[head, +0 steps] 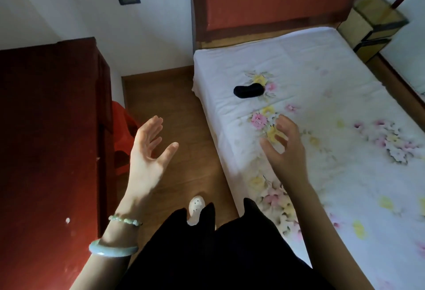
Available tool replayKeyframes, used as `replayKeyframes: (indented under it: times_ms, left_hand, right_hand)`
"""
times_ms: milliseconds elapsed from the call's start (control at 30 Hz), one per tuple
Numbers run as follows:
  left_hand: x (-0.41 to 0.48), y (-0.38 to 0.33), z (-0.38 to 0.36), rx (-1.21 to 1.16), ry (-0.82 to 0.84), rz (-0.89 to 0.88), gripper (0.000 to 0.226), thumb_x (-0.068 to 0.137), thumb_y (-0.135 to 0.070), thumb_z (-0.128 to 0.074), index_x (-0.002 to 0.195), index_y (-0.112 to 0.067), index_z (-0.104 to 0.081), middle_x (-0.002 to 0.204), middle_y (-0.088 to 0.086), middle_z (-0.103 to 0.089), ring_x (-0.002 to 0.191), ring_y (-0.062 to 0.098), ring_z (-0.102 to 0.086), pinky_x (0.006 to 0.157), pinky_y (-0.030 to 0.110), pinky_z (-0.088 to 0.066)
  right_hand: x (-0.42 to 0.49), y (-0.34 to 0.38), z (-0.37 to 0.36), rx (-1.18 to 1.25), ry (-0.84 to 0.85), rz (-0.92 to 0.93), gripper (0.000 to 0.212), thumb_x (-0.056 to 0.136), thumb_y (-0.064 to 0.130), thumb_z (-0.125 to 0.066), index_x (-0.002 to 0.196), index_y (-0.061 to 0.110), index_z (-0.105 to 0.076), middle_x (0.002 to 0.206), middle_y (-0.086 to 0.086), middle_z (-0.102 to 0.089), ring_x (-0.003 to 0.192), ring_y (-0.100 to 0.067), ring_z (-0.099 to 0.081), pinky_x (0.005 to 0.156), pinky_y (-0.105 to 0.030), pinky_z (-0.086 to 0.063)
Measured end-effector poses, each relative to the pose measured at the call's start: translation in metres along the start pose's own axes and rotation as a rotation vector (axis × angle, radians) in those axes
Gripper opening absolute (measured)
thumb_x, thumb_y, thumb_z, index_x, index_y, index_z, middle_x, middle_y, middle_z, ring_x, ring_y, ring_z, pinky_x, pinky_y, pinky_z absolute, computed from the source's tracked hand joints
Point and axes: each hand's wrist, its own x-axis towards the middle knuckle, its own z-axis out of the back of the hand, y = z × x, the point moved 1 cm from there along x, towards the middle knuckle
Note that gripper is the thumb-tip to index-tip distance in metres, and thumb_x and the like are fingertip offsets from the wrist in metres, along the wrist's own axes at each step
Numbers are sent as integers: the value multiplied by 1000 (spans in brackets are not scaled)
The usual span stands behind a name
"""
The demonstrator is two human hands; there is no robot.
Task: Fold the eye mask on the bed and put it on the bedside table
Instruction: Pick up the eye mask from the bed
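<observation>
Mask (248, 91), black and small, lies flat on the bed (310, 64), on the white flowered sheet near the bed's left edge and toward the far end, below the red headboard (271, 6). Its strap and any fold cannot be made out; it reads only as a dark bean shape. Nothing touches it.

The right hand (286, 149) hovers over the near part of the sheet, well short of the mask, fingers curled loosely and spread, its grip wide and holding nothing. The left hand (147, 151) is raised over the wooden floor (174, 105) between bed and dark red surface (48, 128), palm up, fingers splayed, grip wide and bare. A bead bracelet (125, 220) and a pale bangle (112, 248) sit on that wrist.

Dark clothing (207, 255) fills the near middle, hiding most of a white slipper (196, 207). The red surface is cut off at the left edge. Something orange-red (122, 128) is half hidden behind its corner.
</observation>
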Motion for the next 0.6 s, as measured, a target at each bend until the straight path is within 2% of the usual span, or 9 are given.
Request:
replayKeyframes:
  times_ms: [67,167,400,600]
  left_hand:
    - [30,-1,1,0,13,-7,64,83,-7,-72,138,-20,-42,141,-3,-51,130,9,-48,106,32,-42]
    - [65,-1,1,7,32,-7,64,83,-9,-72,139,-17,-42,141,-2,-51,131,9,-48,106,34,-42]
    - [136,10,-2,19,45,7,64,82,-9,-73,137,-20,-43,141,-2,-51,131,10,-48,107,36,-42]
    - [216,28,-12,60,64,24,65,81,-9,-73,137,-21,-43,140,-4,-50,131,9,-47,106,32,-42]
  right_hand:
    - [24,5,-12,-14,0,-12,57,82,19,-68,133,21,-41,128,8,-49,113,-6,-50,94,-20,-43]
    - [53,9,-27,-16,10,-29,58,82,25,-67,133,26,-39,127,9,-48,111,-10,-51,90,-19,-43]
    - [114,11,-60,-16,14,-82,59,82,26,-67,133,28,-38,128,8,-48,116,-14,-52,97,-35,-46]
    - [185,2,-91,-8,-15,-62,62,78,29,-64,134,29,-38,131,5,-50,121,-10,-49,96,-24,-43]
